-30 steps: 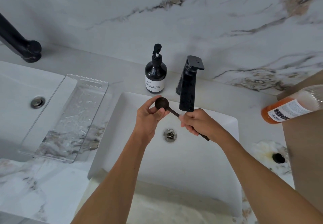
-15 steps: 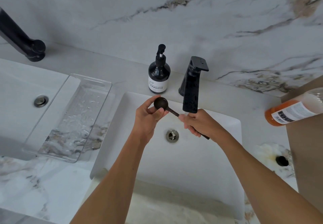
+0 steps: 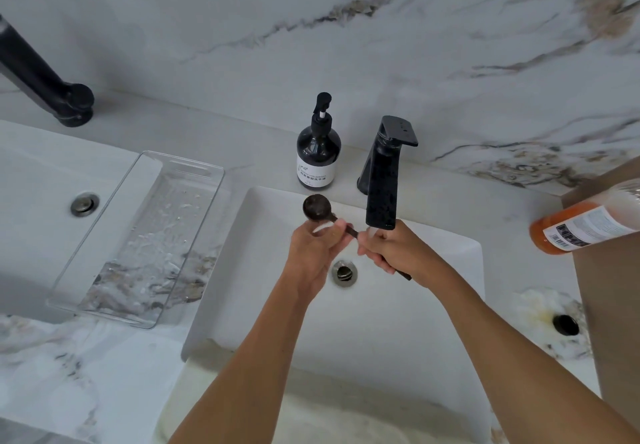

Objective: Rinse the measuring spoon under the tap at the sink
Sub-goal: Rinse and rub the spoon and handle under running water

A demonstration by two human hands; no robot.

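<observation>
A dark measuring spoon (image 3: pixel 317 209) is held over the white sink (image 3: pixel 450 305), its round bowl pointing to the back left. My left hand (image 3: pixel 317 253) grips the stem just below the bowl. My right hand (image 3: pixel 398 253) is closed around the handle, whose end sticks out past my wrist. A thin stream of water falls from the black tap (image 3: pixel 382 180) onto my right hand's fingers. The spoon's bowl sits left of the stream.
A dark soap pump bottle (image 3: pixel 318 153) stands behind the sink, left of the tap. A clear plastic tray (image 3: pixel 138 239) lies to the left, bridging a second basin with a drain (image 3: pixel 85 204). An orange bottle (image 3: pixel 585 227) lies on a brown box at the right.
My left fingers have slid down from around the bowl to the stem, leaving the bowl uncovered. Both hands stay under the tap.
</observation>
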